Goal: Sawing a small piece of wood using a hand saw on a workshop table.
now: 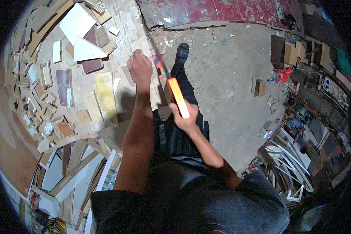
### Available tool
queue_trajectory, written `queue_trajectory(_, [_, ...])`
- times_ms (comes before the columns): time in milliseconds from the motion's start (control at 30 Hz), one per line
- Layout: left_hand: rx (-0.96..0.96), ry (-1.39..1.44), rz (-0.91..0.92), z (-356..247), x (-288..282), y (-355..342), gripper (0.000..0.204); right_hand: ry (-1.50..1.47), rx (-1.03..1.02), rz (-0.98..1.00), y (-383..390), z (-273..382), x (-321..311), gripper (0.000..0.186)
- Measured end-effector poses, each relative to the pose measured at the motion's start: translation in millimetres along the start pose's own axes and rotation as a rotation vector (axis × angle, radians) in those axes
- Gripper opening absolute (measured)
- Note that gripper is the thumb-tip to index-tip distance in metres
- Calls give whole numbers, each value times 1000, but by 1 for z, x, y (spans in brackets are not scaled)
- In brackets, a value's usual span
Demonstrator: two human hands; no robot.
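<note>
My right hand [186, 119] is wrapped round the bright orange handle of a hand saw [178, 97]. The saw's dark, thin blade slants up and to the left, past the edge of the wooden work surface [123, 37]. Over that surface my left hand [139, 67] is closed, its knuckles facing up. Whatever its fingers may hold is hidden beneath them. A brown piece of board [128, 76] lies just beside that hand. Close to the blade is a small red and black piece [158, 61].
White panels [77, 24], a yellowish board [105, 93] and many wood offcuts [37, 95] cover the left side. Long strips [76, 169] are stacked lower left. Concrete floor [230, 78] spreads to the right. A person [296, 126] sits at far right near white frames [286, 160].
</note>
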State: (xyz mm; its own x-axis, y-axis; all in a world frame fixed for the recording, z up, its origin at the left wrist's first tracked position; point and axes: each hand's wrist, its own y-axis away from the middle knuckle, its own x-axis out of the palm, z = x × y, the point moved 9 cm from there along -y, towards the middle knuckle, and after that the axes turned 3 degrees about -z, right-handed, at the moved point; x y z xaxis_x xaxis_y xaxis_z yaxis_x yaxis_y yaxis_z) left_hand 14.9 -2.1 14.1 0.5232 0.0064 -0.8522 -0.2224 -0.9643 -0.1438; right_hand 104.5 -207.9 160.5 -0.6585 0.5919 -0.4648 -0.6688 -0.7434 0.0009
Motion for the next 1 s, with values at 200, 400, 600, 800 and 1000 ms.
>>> queue_trajectory(200, [31,-13,-23,8,-11,2,17,117,-146,-228,-84,44,-61,28])
queue_trajectory(400, [46,-10,-35,-4,-8,-1,16,-125,429,-198,-105,-117,19,29])
queue_trajectory(600, [30,-11,-20,-4,-5,-3,16,-133,570,-19,-52,-180,71,24])
queue_trajectory(800, [27,-9,-2,0,-9,-2,17,-530,869,142,-26,-183,111,20])
queue_trajectory(1000, [64,26,-15,-2,-3,-2,17,-738,958,103,-20,-187,124,19])
